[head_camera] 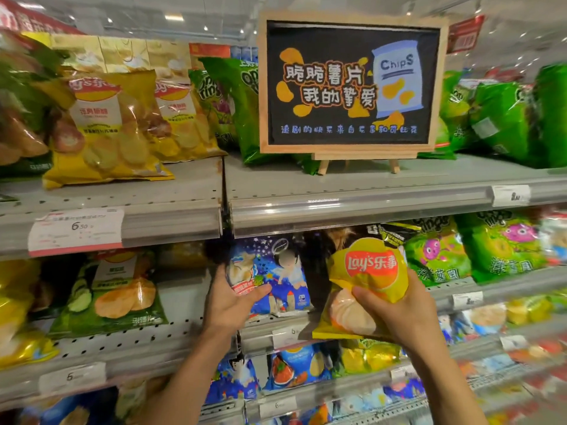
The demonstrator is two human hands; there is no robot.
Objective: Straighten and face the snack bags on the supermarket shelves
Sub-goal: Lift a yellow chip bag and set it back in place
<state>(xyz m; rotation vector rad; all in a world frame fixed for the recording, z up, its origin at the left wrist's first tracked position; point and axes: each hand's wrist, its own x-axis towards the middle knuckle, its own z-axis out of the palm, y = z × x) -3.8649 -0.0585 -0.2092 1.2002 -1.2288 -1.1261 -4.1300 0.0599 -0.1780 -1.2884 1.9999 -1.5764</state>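
Note:
My left hand grips the lower left side of a blue snack bag that stands upright on the middle shelf. My right hand holds a yellow Lay's chip bag in front of that same shelf, thumb across its front, logo facing me and the bag tilted slightly. Green bags with pink cartoon figures stand to the right of the yellow bag. On the upper shelf, yellow Lay's bags lean at the left and green bags stand at the right.
A wooden-framed chalkboard chips sign stands on the upper shelf. A green cucumber-flavour bag lies on the middle shelf at the left. Price tags line the shelf rails. Lower shelves hold blue and yellow bags.

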